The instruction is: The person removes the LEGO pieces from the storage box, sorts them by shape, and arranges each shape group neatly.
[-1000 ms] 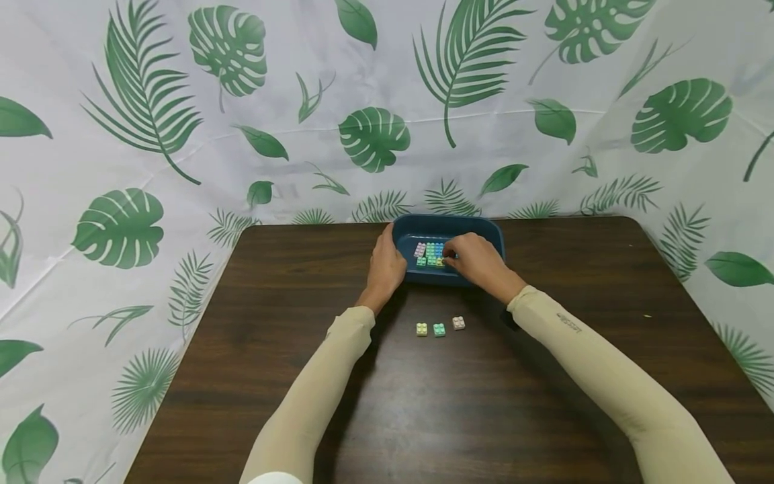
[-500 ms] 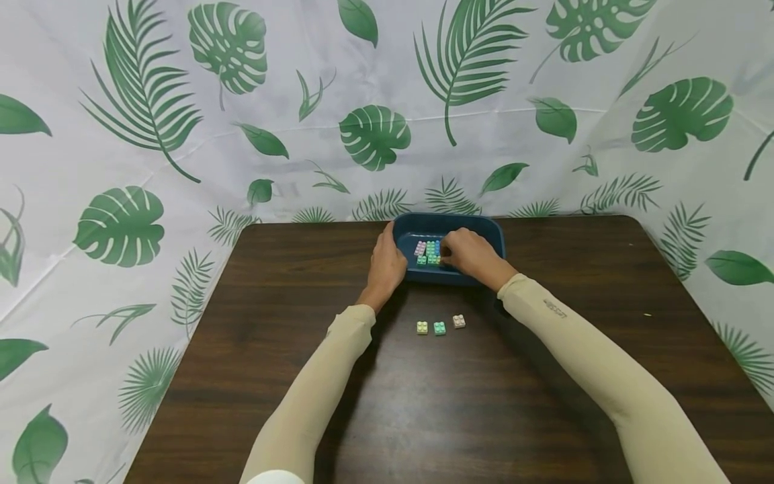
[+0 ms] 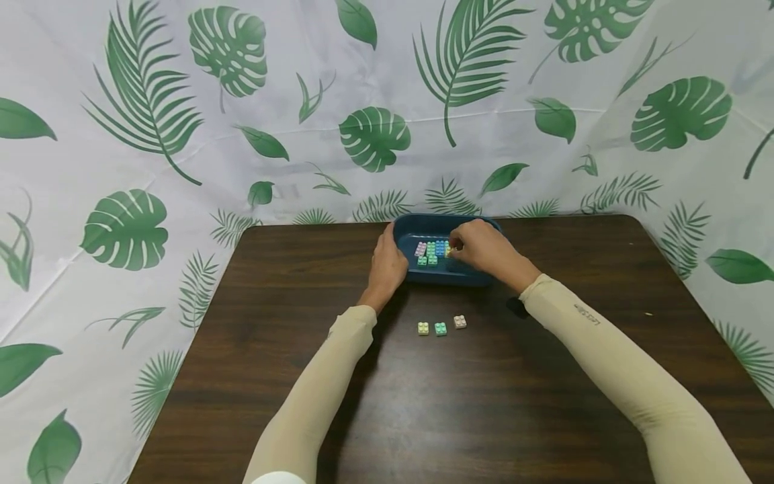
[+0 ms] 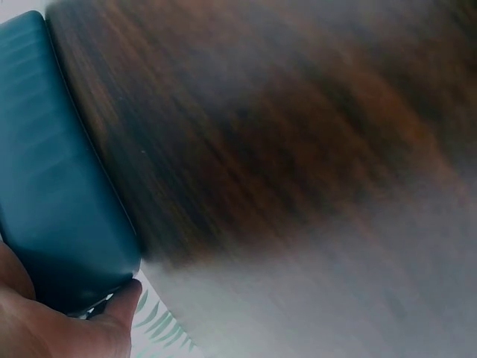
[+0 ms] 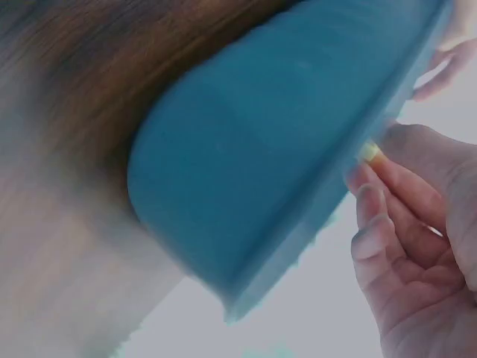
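A dark blue plastic bin (image 3: 444,277) stands near the table's back edge. My left hand (image 3: 388,265) grips its left side, the thumb and a finger at the bin's corner in the left wrist view. Over the bin's right part, my right hand (image 3: 486,249) pinches a small yellow toy brick (image 5: 369,151) between thumb and fingertips. Inside the bin, studded bricks stand in rows: pink bricks (image 3: 420,249) at the left, green bricks (image 3: 431,250) beside them, then blue bricks (image 3: 440,248). Part of the bin's right side is hidden behind the right hand.
Three loose bricks lie on the dark wooden table (image 3: 302,323) in front of the bin: a pale yellow brick (image 3: 422,329), a green brick (image 3: 441,329) and a pale pink brick (image 3: 460,322). A leaf-print curtain (image 3: 375,134) hangs behind the table.
My right hand has moved rightward and slightly back within the bin, taking the yellow brick from the front row beside the green ones. The left hand has stayed on the bin.
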A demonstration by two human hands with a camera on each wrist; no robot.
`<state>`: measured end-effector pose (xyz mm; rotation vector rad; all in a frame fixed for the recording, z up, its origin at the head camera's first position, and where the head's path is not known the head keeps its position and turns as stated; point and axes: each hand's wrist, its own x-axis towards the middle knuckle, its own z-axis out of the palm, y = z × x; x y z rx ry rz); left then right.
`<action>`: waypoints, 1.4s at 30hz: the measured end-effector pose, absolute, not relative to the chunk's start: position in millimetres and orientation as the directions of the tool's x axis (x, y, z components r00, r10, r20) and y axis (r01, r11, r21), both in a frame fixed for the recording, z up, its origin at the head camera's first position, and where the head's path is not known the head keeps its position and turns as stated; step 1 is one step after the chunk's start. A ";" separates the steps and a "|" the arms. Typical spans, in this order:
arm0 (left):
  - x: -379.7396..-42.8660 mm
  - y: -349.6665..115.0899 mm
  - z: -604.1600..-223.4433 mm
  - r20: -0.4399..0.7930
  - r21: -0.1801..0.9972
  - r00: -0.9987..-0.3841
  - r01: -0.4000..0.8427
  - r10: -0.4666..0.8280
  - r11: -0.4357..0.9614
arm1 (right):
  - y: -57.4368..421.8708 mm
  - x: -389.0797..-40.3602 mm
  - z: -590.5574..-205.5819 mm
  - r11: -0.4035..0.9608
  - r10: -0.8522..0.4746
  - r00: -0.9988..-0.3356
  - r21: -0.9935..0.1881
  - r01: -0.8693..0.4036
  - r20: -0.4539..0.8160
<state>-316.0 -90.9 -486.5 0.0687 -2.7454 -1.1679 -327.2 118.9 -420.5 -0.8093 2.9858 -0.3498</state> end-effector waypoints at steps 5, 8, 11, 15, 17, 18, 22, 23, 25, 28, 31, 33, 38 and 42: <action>-315.3 -90.0 -485.3 0.137 0.718 -0.985 0.027 -0.103 0.695 | 131.4 -292.5 -397.2 0.817 -0.550 -0.828 -0.137 -0.561 0.108; -315.0 -90.1 -484.8 0.137 0.724 -0.986 0.036 -0.092 0.689 | 140.7 -269.7 -391.7 0.789 -0.587 -0.797 -0.120 -0.603 0.141; -314.8 -90.7 -484.3 0.130 0.727 -0.987 0.033 -0.091 0.686 | 150.0 -250.2 -397.1 0.758 -0.626 -0.766 -0.117 -0.641 0.147; -315.8 -92.3 -483.4 0.129 0.713 -0.987 0.023 -0.098 0.701 | 159.6 -234.1 -417.6 0.741 -0.646 -0.750 -0.120 -0.661 0.142; -316.1 -93.0 -483.8 0.126 0.710 -0.987 0.021 -0.097 0.703 | 164.1 -229.3 -430.6 0.739 -0.648 -0.749 -0.124 -0.662 0.136; -316.0 -93.1 -484.0 0.124 0.710 -0.988 0.020 -0.097 0.704 | 166.1 -227.4 -436.9 0.739 -0.648 -0.749 -0.125 -0.662 0.134; -315.6 -92.1 -484.8 0.123 0.716 -0.988 0.024 -0.091 0.698 | 173.8 -222.1 -456.4 0.739 -0.653 -0.748 -0.113 -0.664 0.123; -315.6 -91.6 -484.8 0.126 0.716 -0.988 0.028 -0.090 0.697 | 175.1 -221.2 -459.1 0.739 -0.653 -0.747 -0.113 -0.664 0.124; -315.4 -91.2 -484.7 0.129 0.719 -0.988 0.031 -0.090 0.694 | 176.6 -220.1 -462.9 0.740 -0.652 -0.748 -0.111 -0.663 0.122; -315.0 -90.4 -484.6 0.129 0.719 -0.987 0.028 -0.093 0.695 | 177.8 -218.6 -465.1 0.740 -0.652 -0.749 -0.113 -0.662 0.117; -314.6 -88.9 -484.8 0.125 0.718 -0.988 0.027 -0.091 0.696 | 178.9 -216.1 -465.8 0.738 -0.655 -0.747 -0.114 -0.665 0.116; -314.1 -89.0 -485.0 0.122 0.718 -0.989 0.027 -0.088 0.695 | 178.9 -214.9 -466.4 0.738 -0.655 -0.746 -0.112 -0.665 0.120; -312.4 -91.5 -483.4 0.116 0.725 -0.989 0.019 -0.095 0.689 | 176.8 -214.7 -468.4 0.729 -0.668 -0.732 -0.078 -0.680 0.134; -311.3 -91.1 -481.9 0.111 0.730 -0.990 0.023 -0.085 0.683 | 177.1 -212.8 -462.0 0.736 -0.664 -0.733 -0.043 -0.675 0.147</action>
